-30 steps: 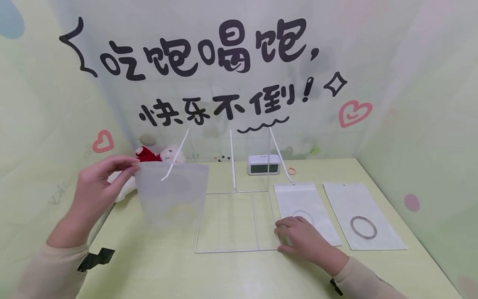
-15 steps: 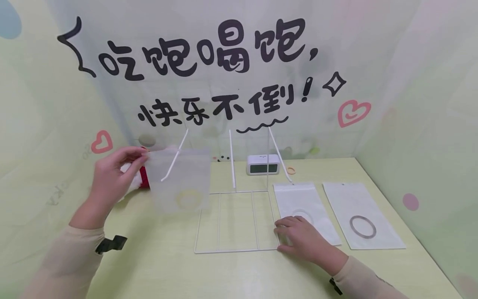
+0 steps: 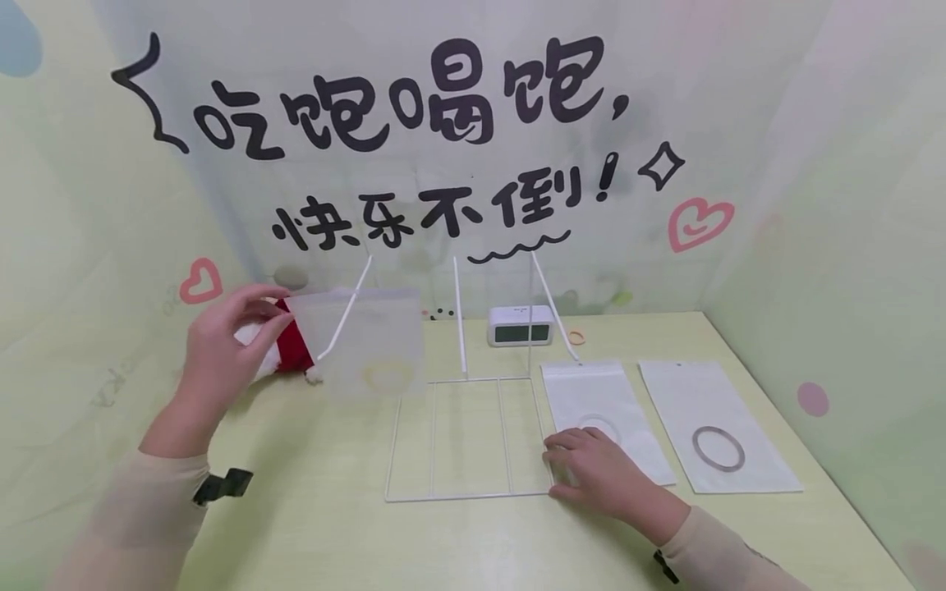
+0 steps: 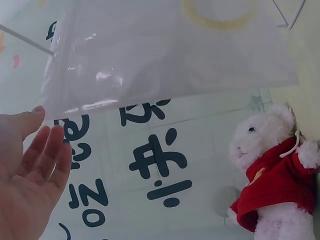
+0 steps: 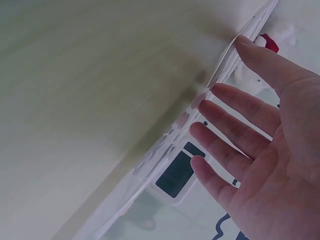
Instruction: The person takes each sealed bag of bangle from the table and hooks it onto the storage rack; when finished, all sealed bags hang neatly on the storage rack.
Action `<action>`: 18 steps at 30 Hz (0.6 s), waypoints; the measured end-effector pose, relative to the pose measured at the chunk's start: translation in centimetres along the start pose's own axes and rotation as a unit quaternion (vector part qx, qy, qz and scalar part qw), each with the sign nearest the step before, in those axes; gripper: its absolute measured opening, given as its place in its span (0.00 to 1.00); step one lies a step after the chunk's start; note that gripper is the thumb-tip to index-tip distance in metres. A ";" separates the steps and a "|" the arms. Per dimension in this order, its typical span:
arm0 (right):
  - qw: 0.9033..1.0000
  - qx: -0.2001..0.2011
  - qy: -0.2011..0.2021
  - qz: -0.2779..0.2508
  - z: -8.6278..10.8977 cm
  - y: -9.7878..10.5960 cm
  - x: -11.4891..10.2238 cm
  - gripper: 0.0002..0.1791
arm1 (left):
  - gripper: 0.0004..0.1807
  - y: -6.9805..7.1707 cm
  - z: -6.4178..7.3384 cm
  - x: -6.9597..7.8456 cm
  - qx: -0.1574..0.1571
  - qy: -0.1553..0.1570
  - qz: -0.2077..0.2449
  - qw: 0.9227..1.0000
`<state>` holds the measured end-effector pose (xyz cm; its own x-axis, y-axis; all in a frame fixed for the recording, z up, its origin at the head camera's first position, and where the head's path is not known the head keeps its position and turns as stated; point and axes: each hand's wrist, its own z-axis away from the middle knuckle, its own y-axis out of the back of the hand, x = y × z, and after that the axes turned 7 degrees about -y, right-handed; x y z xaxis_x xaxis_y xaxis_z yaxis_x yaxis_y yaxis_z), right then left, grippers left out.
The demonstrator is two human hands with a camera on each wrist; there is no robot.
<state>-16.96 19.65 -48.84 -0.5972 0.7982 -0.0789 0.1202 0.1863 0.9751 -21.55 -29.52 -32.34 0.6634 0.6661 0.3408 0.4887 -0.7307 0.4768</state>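
My left hand (image 3: 229, 361) is raised at the left, thumb and fingertips at the top corner of a translucent zip bag (image 3: 384, 336) with a yellow ring (image 3: 388, 376) in it. The bag hangs by the left prong (image 3: 343, 312) of a white wire display rack (image 3: 469, 497). In the left wrist view a rod (image 4: 27, 40) meets the bag's top edge; whether it passes through the bag, I cannot tell. My right hand (image 3: 599, 472) rests at the right side of the rack's base, its fingertips touching the wire. The right wrist view shows its fingers (image 5: 240, 127) nearly straight.
Two white bags lie to the right, one (image 3: 591, 386) partly under my right hand, the other (image 3: 709, 402) with a grey ring (image 3: 718, 449). Behind the rack stand a digital clock (image 3: 521, 327) and a small tan ring (image 3: 576, 337). A plush toy in red (image 4: 280, 175) sits back left.
My left hand has moved up and to the right with the zip bag, bringing its top edge higher by the left prong. My right hand has stayed at the rack's base.
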 end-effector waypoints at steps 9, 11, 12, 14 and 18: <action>1.000 -0.009 -0.006 0.004 0.0 0.0 0.0 0.23 | 0.22 -0.8 5.2 1.9 -0.067 -0.035 0.001 0.997; 1.000 -0.011 -0.008 0.006 0.0 -0.1 0.0 0.23 | 0.22 -1.5 6.5 1.5 -0.105 -0.043 0.001 0.994; 1.000 -0.012 -0.009 0.006 0.0 -0.1 0.0 0.23 | 0.23 -1.9 7.2 1.3 -0.120 -0.046 0.003 0.992; 1.000 -0.012 -0.010 0.007 0.0 -0.2 0.1 0.23 | 0.22 -2.7 8.6 0.9 -0.152 -0.043 0.013 0.987; 1.000 -0.009 -0.006 0.007 0.0 -0.3 0.1 0.23 | 0.20 -4.0 11.2 0.1 -0.222 -0.016 0.025 0.975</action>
<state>-17.08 19.69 -49.15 -0.5855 0.8079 -0.0674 0.1149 0.1650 0.9796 -17.13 -28.21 -43.27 0.7011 0.6207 0.3509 0.1665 -0.6211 0.7659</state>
